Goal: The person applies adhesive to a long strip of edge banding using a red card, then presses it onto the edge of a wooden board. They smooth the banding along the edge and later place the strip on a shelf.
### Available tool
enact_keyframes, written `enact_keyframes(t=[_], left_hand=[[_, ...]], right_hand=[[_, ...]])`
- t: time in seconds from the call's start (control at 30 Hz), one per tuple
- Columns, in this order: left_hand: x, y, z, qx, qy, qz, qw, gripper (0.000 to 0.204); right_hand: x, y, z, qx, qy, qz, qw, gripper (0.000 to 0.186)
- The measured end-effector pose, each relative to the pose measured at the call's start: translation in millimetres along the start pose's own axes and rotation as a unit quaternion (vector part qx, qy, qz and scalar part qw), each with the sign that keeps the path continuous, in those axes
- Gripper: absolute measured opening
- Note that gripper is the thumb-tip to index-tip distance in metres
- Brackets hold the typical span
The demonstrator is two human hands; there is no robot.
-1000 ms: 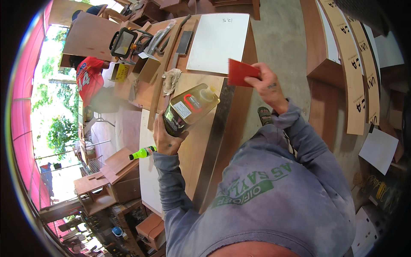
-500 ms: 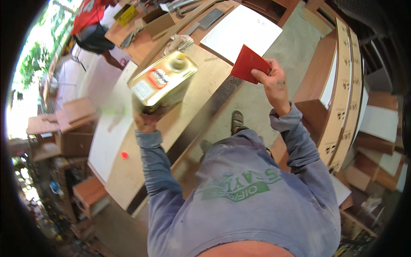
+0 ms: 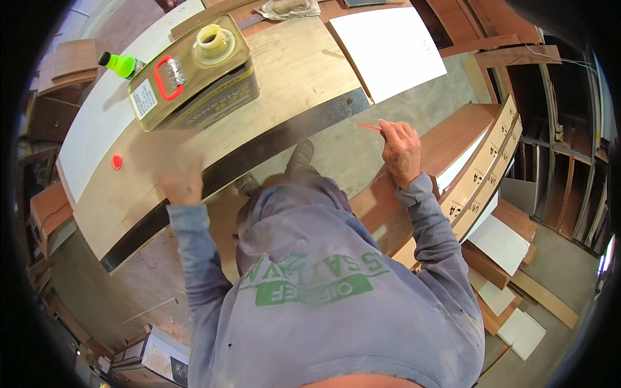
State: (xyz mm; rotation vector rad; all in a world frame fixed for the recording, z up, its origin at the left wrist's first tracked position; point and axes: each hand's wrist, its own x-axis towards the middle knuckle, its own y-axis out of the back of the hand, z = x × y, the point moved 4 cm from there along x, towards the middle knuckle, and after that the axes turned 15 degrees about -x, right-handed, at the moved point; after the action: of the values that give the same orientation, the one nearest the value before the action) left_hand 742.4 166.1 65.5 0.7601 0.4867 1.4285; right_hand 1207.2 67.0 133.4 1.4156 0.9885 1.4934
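A rectangular gold metal can [image 3: 217,97] with a red handle and an uncapped spout stands on the workbench [image 3: 284,119]. My left hand [image 3: 178,171] is beside the can's near side, over the bench edge. Motion smears its fingers, so their shape cannot be made out. To the left of that hand lies a small red cap [image 3: 116,161]. My right hand [image 3: 402,152] is raised to the right of the bench, fingers pinched on a thin, flat red square piece [image 3: 369,126], which now shows nearly edge-on.
A green bottle with a black cap [image 3: 121,65] stands behind the can. One white panel [image 3: 391,48] lies at the bench's far right end, near a crumpled rag [image 3: 288,9]. Long boxes and boards [image 3: 482,165] flank me on the right, beside wooden shelving [image 3: 563,168].
The can has gone from my left hand to the bench, and that hand has drawn back toward me. My right hand has lowered and turned the red piece edge-on. The view has shifted.
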Motion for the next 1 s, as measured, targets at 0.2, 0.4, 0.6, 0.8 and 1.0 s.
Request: enact_keyframes(t=[0.2, 0.4, 0.6, 0.8, 1.0], left_hand=[[-59, -43, 31, 0.069, -0.114, -0.122, 0.984, 0.084], [-58, -57, 25, 0.056, -0.114, -0.094, 0.987, 0.082], [-51, -53, 24, 0.065, -0.112, -0.117, 0.985, 0.082], [-50, -53, 26, 0.082, -0.118, -0.123, 0.982, 0.083], [-54, -56, 22, 0.089, -0.119, -0.12, 0.982, 0.082]], right_hand=[[3, -32, -5, -0.038, -0.056, -0.007, 0.998, 0.027], [20, -68, -34, -0.03, -0.06, -0.021, 0.998, 0.023], [7, -43, -23, 0.055, -0.06, 0.005, 0.997, 0.027], [14, -54, 11, 0.037, -0.108, 0.02, 0.993, 0.017], [7, -62, -8, 0.032, -0.061, 0.0, 0.998, 0.025]])
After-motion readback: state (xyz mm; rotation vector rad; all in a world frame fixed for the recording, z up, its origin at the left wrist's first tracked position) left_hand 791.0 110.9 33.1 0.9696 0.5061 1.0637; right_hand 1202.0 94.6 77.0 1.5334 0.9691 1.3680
